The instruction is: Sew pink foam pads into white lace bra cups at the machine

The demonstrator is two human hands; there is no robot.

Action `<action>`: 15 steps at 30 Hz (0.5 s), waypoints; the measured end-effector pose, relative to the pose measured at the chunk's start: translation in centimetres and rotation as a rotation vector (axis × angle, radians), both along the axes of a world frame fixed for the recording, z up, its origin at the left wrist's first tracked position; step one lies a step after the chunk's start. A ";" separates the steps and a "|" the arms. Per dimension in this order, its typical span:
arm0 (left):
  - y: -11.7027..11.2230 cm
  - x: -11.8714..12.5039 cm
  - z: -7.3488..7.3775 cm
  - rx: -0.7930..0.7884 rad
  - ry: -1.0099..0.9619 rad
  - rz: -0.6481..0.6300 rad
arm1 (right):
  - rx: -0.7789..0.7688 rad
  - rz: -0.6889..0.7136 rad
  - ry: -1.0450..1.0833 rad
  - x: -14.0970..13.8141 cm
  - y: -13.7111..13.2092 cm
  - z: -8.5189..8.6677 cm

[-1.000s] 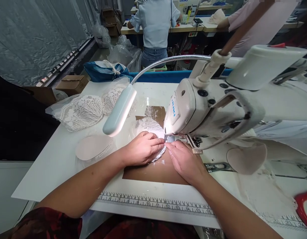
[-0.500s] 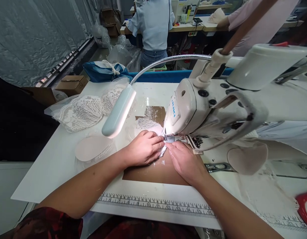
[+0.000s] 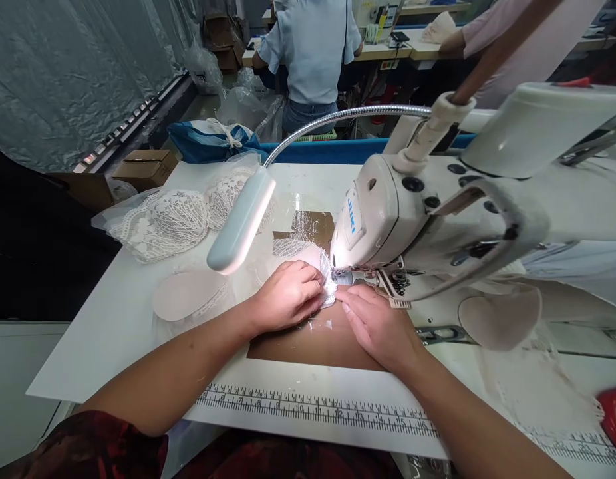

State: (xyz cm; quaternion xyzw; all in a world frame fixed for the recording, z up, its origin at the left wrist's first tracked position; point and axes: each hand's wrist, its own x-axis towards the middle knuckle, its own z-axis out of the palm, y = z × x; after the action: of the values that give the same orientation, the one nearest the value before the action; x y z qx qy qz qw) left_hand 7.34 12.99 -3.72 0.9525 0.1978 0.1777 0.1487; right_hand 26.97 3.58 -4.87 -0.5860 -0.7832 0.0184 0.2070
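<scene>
Mid-frame, the left hand [image 3: 291,296] has slid leftward on the lace cup [image 3: 312,255], apparently regripping; whether it or the right hand [image 3: 376,320] pinches is unclear.

A loose sleeve [image 3: 113,442], blotched in dark red and black, fills the lower left corner and ends around the elbow. Similar dark red and black clothing [image 3: 283,459] shows at the bottom centre. The left forearm [image 3: 181,366] is bare and bears one small spot; the right forearm [image 3: 452,402] is bare too.
</scene>
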 end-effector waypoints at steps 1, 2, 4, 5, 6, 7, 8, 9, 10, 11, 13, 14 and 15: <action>0.0 0.0 0.0 0.006 -0.003 0.003 | -0.011 0.015 -0.002 0.0 0.0 0.0; 0.0 0.1 0.0 0.011 -0.005 0.005 | -0.025 0.023 -0.007 0.1 -0.1 -0.1; 0.0 0.1 0.0 0.022 -0.004 0.005 | -0.040 0.009 -0.012 0.1 -0.2 -0.1; -0.1 0.1 0.0 0.026 -0.004 0.005 | -0.039 -0.009 -0.012 0.1 -0.2 -0.1; -0.1 0.1 -0.1 0.031 -0.003 0.005 | -0.037 -0.032 -0.010 0.1 -0.2 -0.1; -0.1 0.1 -0.1 0.036 0.000 -0.001 | -0.034 -0.049 -0.008 0.0 -0.1 -0.2; -0.1 0.1 -0.2 0.044 0.005 -0.011 | -0.030 -0.056 -0.006 0.0 -0.1 -0.2; -0.2 0.1 -0.3 0.054 0.010 -0.026 | -0.026 -0.049 -0.005 0.0 -0.1 -0.2; -0.2 0.1 -0.5 0.068 0.017 -0.044 | -0.022 -0.031 -0.004 -0.1 0.0 -0.2; -0.2 0.1 -0.6 0.082 0.023 -0.061 | -0.018 -0.010 -0.005 -0.1 0.0 -0.2; -0.1 0.1 -0.8 0.105 0.033 -0.081 | -0.016 0.018 -0.016 -0.2 0.1 -0.2; -0.1 0.1 -0.9 0.112 0.035 -0.082 | -0.015 0.018 -0.029 -0.3 0.1 -0.3; -0.1 0.1 -0.9 0.114 0.038 -0.080 | -0.013 0.012 -0.045 -0.3 0.1 -0.3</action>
State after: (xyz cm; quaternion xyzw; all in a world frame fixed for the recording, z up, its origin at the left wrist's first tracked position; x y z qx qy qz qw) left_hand 7.49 12.89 -4.66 0.9697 0.1521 0.1647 0.0975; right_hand 26.66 3.65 -5.16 -0.5829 -0.7910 0.0116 0.1852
